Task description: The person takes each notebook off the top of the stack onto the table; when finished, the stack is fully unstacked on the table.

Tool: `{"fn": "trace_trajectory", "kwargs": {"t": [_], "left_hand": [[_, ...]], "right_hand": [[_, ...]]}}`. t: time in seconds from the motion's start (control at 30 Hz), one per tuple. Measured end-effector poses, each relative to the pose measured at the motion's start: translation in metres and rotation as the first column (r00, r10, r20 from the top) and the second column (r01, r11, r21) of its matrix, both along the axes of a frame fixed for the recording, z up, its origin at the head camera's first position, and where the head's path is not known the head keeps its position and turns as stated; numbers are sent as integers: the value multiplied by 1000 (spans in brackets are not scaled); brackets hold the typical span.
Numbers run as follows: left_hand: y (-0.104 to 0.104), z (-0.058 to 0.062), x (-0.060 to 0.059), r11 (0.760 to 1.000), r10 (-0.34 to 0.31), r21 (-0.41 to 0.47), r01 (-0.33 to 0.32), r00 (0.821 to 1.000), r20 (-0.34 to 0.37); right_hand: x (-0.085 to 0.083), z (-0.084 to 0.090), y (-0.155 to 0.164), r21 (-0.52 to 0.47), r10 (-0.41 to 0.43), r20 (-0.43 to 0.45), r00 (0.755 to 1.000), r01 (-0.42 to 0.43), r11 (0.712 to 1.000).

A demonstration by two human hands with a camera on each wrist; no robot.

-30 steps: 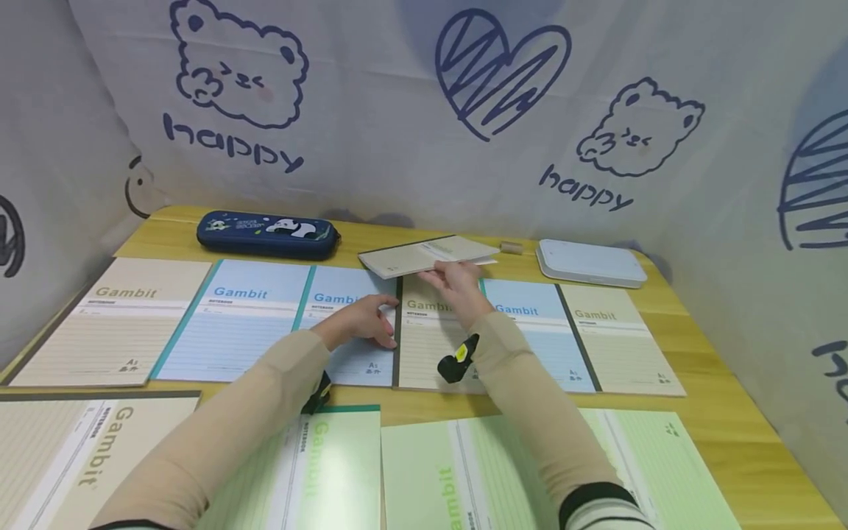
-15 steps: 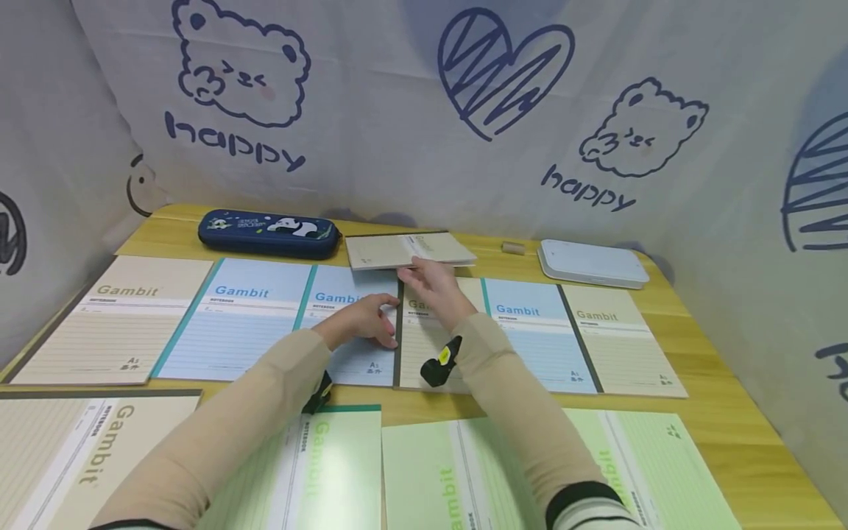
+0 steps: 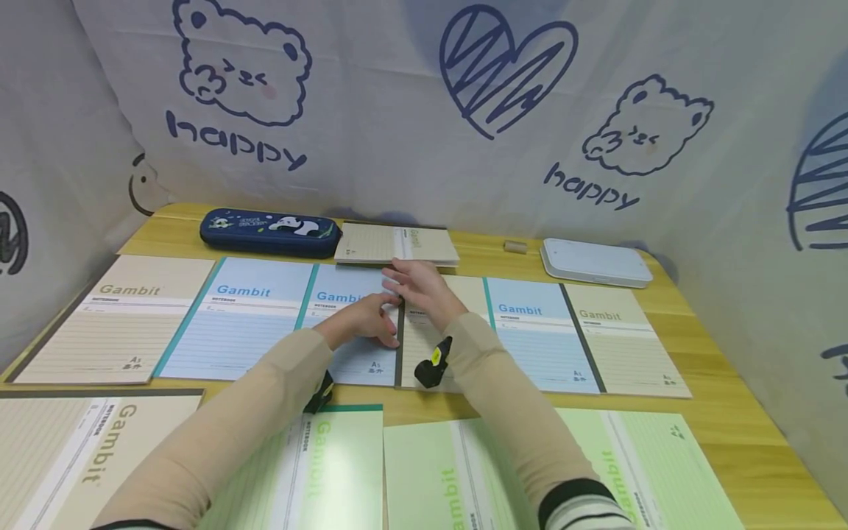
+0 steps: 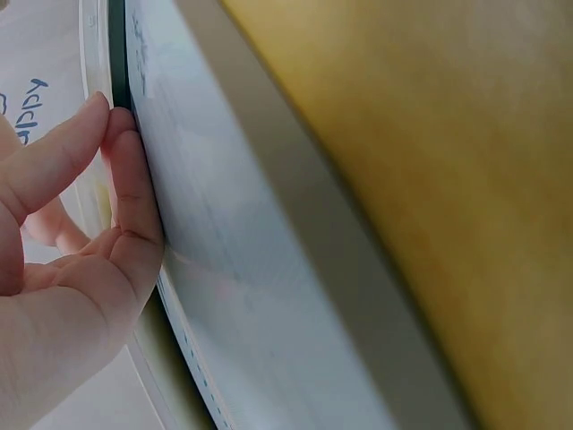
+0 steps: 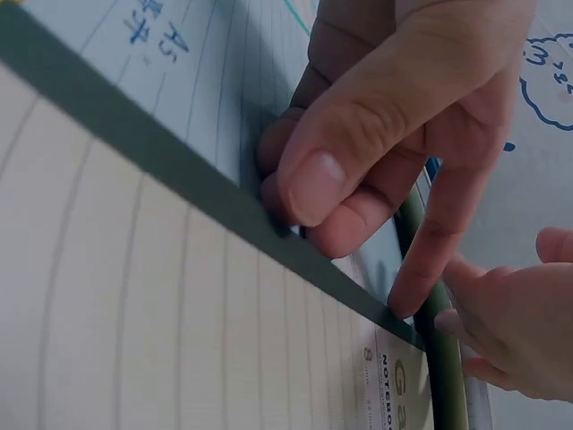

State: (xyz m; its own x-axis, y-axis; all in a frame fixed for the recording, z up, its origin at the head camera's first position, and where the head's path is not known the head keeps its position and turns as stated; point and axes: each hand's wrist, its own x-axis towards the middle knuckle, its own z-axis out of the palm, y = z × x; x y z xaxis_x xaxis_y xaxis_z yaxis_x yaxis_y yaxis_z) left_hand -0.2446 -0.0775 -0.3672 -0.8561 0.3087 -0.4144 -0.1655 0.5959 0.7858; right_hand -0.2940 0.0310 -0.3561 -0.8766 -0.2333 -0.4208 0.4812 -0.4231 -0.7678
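Left hand (image 3: 361, 322) fingertips pressing blue notebook (image 3: 350, 324) edge, right hand (image 3: 419, 288) open, hovering over beige notebook (image 3: 433, 331)

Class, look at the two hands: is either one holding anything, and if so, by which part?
Nothing is held. The left hand presses its fingers on the blue notebook at its right edge; the right hand hovers open above the beige notebook.

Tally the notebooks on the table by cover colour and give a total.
Beige notebooks: 5, counting the one at the back
Blue notebooks: 3
Green notebooks: 2
Total: 10 notebooks
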Motion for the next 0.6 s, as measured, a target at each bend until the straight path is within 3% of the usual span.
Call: {"fn": "trace_trajectory", "kwargs": {"t": [0.27,0.43,0.6], "left_hand": [[2,-1,0,1000,13,-3,-13,1000,5],[3,-1,-1,1000,7,-11,-7,1000,0],[2,-1,-1,1000,9,-9,-9,1000,14]], "right_hand": [[0,1,5,108,83,-14,996,-81,991],[0,7,16,121,125,-70,990,-115,986],[0,12,28,114,146,-58,988,-139,984]]}}
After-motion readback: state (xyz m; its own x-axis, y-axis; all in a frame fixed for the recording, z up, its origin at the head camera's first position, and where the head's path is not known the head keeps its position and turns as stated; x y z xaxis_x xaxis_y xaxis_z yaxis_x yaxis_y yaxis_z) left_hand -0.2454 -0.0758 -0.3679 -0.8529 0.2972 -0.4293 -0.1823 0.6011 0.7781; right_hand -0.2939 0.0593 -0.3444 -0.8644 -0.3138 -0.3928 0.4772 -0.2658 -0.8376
